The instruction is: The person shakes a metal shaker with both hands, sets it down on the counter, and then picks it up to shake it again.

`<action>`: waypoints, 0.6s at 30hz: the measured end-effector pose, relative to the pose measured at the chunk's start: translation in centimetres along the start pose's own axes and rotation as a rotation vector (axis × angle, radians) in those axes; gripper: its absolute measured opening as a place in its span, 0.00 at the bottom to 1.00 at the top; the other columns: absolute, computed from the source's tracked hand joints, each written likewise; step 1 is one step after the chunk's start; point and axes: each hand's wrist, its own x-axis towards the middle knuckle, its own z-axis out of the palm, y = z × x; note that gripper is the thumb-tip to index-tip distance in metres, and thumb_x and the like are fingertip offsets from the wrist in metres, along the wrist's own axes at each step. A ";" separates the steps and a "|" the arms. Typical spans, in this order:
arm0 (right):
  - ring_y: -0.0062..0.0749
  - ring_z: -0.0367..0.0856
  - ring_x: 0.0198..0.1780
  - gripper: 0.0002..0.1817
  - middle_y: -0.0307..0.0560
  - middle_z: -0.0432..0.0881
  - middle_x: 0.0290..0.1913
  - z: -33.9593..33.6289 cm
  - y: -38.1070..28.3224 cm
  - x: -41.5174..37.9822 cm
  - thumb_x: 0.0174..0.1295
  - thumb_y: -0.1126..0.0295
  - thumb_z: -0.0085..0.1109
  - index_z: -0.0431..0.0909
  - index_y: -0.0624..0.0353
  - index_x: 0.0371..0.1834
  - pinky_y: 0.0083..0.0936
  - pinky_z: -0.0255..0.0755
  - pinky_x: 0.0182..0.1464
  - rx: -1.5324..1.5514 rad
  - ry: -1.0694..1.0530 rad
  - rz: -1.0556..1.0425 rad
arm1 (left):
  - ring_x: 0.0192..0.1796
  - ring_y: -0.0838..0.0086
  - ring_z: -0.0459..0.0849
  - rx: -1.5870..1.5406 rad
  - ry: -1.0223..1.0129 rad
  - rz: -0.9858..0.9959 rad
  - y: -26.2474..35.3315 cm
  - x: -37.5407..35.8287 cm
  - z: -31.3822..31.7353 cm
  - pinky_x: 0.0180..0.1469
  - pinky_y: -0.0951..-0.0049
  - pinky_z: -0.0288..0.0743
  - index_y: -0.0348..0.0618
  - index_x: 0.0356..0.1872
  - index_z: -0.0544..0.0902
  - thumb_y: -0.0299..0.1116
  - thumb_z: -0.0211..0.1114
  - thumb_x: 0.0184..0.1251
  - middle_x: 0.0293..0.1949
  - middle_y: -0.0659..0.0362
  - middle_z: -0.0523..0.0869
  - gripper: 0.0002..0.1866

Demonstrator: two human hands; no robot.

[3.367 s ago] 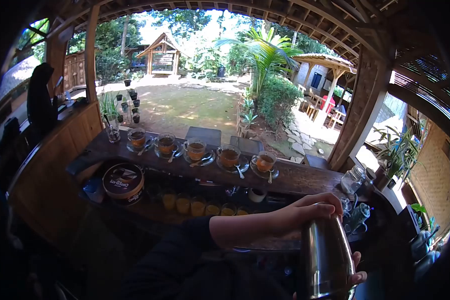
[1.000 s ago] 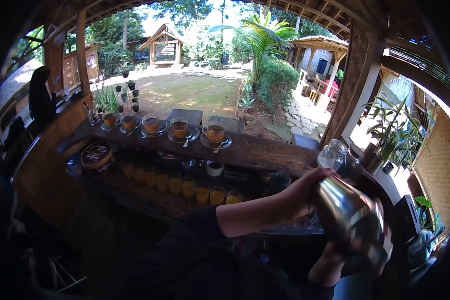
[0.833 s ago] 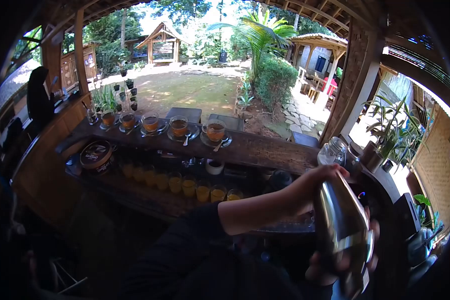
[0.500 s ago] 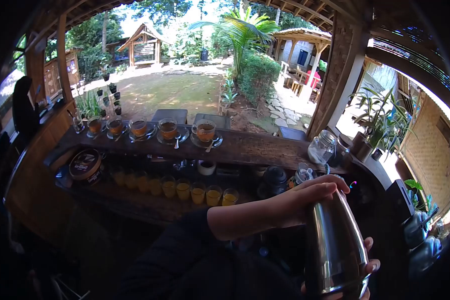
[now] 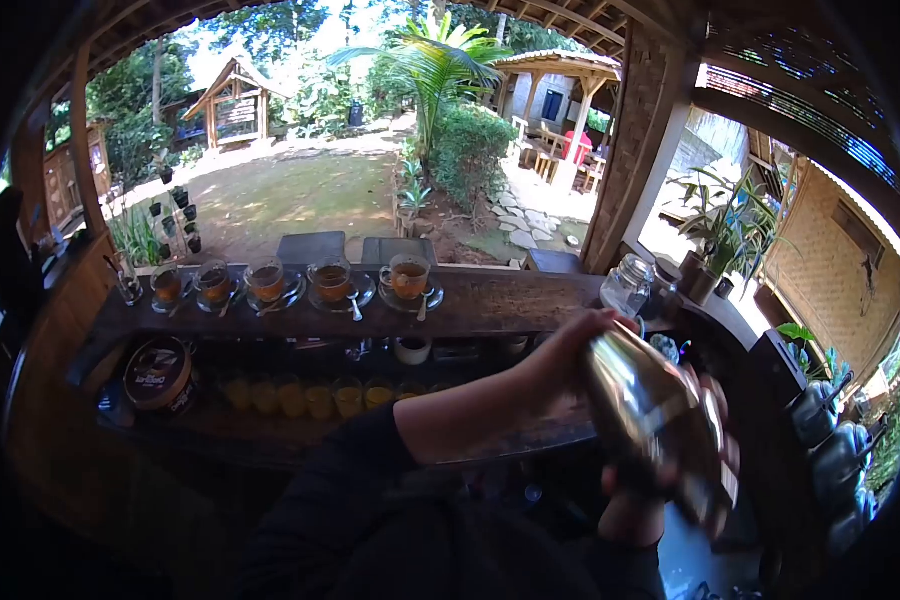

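A shiny metal shaker (image 5: 655, 415) is held tilted at the lower right, somewhat blurred. My left hand (image 5: 582, 345) is closed over its upper end, the forearm crossing in front of the shelf. Around its lower right side my right hand (image 5: 715, 445) wraps its fingers. Beyond my forearm, glasses of yellow drink (image 5: 348, 397) stand in a row on the lower shelf. Several glass cups of brown drink on saucers, one with a spoon (image 5: 408, 277), line the wooden counter (image 5: 510, 300).
A lidded glass jar (image 5: 628, 287) stands at the counter's right end. A round tub (image 5: 158, 373) sits on the shelf at left. Dark pots (image 5: 820, 415) are at the far right, near a potted plant (image 5: 725, 225). Stools stand behind the counter.
The shaker has moved up and tilted more, its top leaning left, with both hands still around it. The camera view has shifted to the right.
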 end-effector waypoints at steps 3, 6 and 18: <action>0.44 0.67 0.56 0.47 0.55 0.63 0.56 4.0 2.3 2.0 0.41 0.42 0.62 0.53 0.51 0.62 0.43 0.62 0.57 -0.329 0.131 0.038 | 0.44 0.64 0.81 -0.151 0.180 -0.168 -0.5 -0.4 -4.8 0.46 0.61 0.75 0.41 0.51 0.70 0.49 0.49 0.61 0.43 0.52 0.80 0.24; 0.47 0.64 0.57 0.46 0.59 0.62 0.56 3.6 -1.8 1.6 0.45 0.45 0.62 0.51 0.53 0.64 0.41 0.59 0.61 -0.696 -0.073 -0.186 | 0.45 0.64 0.81 -0.095 0.035 -0.205 1.5 -2.9 -2.0 0.47 0.62 0.75 0.41 0.51 0.70 0.49 0.50 0.61 0.44 0.52 0.79 0.24; 0.47 0.63 0.58 0.45 0.56 0.55 0.60 5.0 -1.2 -1.5 0.42 0.60 0.68 0.52 0.58 0.61 0.42 0.66 0.55 -0.668 -0.038 -0.166 | 0.47 0.64 0.80 -0.116 0.051 -0.242 3.1 -4.0 -3.8 0.48 0.61 0.75 0.44 0.49 0.71 0.52 0.54 0.58 0.44 0.54 0.78 0.25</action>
